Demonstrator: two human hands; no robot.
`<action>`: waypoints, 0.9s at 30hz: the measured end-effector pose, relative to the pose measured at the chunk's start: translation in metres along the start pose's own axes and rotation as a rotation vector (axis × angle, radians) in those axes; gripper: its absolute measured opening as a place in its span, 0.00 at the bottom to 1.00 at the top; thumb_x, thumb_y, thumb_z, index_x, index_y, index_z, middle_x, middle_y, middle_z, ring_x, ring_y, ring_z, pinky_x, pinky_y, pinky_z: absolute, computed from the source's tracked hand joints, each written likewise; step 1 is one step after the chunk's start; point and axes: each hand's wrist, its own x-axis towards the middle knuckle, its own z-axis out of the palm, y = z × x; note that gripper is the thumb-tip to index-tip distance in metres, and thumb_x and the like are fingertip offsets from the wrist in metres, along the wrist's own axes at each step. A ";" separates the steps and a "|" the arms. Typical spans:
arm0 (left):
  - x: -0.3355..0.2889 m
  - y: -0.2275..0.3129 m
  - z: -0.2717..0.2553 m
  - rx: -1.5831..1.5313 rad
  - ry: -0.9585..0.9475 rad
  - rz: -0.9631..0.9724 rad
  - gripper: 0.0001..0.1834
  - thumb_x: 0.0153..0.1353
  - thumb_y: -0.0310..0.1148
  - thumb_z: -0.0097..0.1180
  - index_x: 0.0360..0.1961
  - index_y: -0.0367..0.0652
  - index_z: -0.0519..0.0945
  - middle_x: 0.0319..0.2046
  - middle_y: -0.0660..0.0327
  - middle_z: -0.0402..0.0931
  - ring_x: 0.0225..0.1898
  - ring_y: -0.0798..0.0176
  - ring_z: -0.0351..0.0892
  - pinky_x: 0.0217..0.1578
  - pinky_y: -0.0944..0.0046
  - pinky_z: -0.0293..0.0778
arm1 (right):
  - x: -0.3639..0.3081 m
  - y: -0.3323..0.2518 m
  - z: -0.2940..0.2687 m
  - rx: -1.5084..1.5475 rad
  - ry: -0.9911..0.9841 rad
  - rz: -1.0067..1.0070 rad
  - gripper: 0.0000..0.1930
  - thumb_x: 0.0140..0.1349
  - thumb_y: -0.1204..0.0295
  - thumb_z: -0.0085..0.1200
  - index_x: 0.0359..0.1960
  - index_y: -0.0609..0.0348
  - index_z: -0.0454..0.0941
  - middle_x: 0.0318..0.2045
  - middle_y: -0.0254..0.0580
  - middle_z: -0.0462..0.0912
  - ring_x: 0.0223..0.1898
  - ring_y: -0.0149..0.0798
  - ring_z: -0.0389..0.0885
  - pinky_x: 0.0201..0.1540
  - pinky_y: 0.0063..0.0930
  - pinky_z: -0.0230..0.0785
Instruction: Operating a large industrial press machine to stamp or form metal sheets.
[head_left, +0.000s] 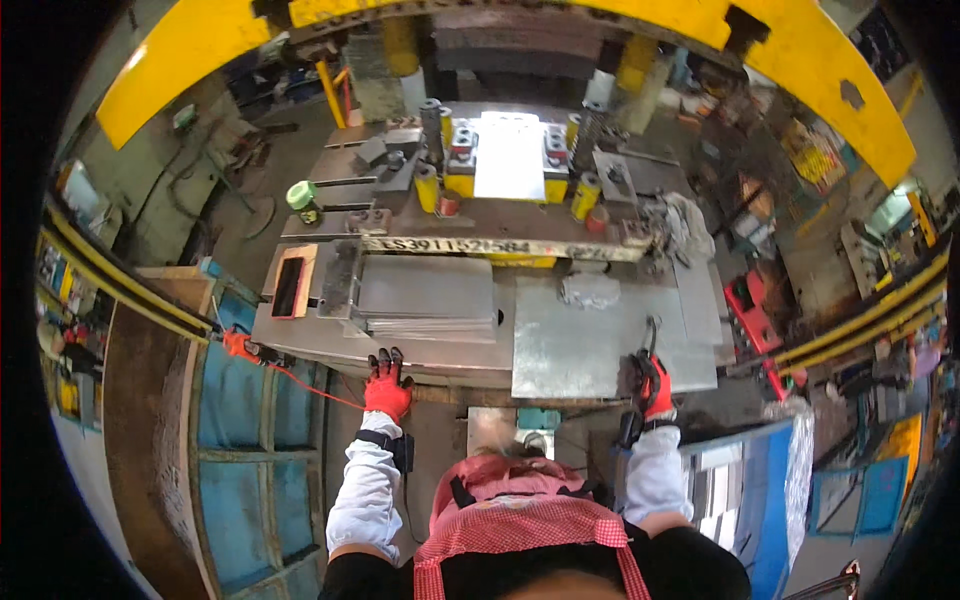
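Note:
My left hand (388,388), in a red glove with dark fingertips, is open at the front edge of the steel table (450,352). Its fingers are spread just in front of a stack of grey metal sheets (428,290). My right hand (657,388), gloved alike, is closed around a slim dark hand tool (653,328) with a small hooked or ring-shaped tip; its exact kind is unclear. Beneath that tool lies a wide, shiny metal sheet (580,345), reaching over the table's front edge. A crumpled pale rag (590,290) rests at the sheet's far side.
Beyond the table stands a press die with yellow-sleeved posts (427,188) and a bright metal sheet (509,155) on it. A phone (290,287) lies at the left, near a green-lidded container (300,197). Blue framed panels (235,400) flank the left; a red stand (750,310) is at right.

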 end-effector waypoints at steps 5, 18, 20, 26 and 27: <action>-0.012 0.034 -0.051 -0.366 -0.176 -0.297 0.33 0.54 0.51 0.50 0.61 0.54 0.62 0.60 0.50 0.59 0.58 0.45 0.62 0.57 0.52 0.60 | -0.022 -0.079 0.040 0.338 -0.069 -0.112 0.26 0.59 0.76 0.46 0.61 0.55 0.56 0.38 0.48 0.77 0.19 0.24 0.68 0.19 0.17 0.62; 0.177 0.262 -0.110 -1.968 -0.223 0.069 0.15 0.60 0.41 0.52 0.44 0.45 0.77 0.32 0.66 0.76 0.31 0.73 0.73 0.32 0.71 0.71 | 0.237 -0.212 0.247 -0.206 -0.843 -0.659 0.08 0.60 0.65 0.51 0.33 0.54 0.75 0.21 0.30 0.73 0.22 0.23 0.69 0.25 0.18 0.60; 0.219 0.267 -0.101 -2.142 -0.432 0.080 0.16 0.61 0.43 0.51 0.43 0.45 0.77 0.34 0.65 0.76 0.33 0.71 0.74 0.35 0.68 0.72 | 0.254 -0.206 0.253 -0.052 -0.898 -0.115 0.07 0.60 0.65 0.51 0.33 0.53 0.76 0.22 0.32 0.75 0.23 0.22 0.72 0.25 0.17 0.63; 0.270 0.254 -0.089 -2.364 -0.179 0.174 0.18 0.62 0.43 0.48 0.47 0.41 0.73 0.38 0.57 0.77 0.37 0.60 0.78 0.41 0.59 0.75 | 0.127 -0.226 0.184 0.040 -0.708 -0.296 0.14 0.59 0.75 0.47 0.47 0.61 0.72 0.35 0.38 0.75 0.35 0.32 0.71 0.39 0.26 0.63; 0.268 0.248 -0.095 -2.401 -0.237 0.084 0.16 0.61 0.41 0.49 0.44 0.40 0.74 0.37 0.57 0.77 0.36 0.60 0.78 0.41 0.58 0.76 | 0.100 -0.227 0.165 0.122 -0.686 -0.219 0.14 0.59 0.73 0.48 0.48 0.61 0.70 0.32 0.35 0.74 0.30 0.29 0.70 0.33 0.23 0.63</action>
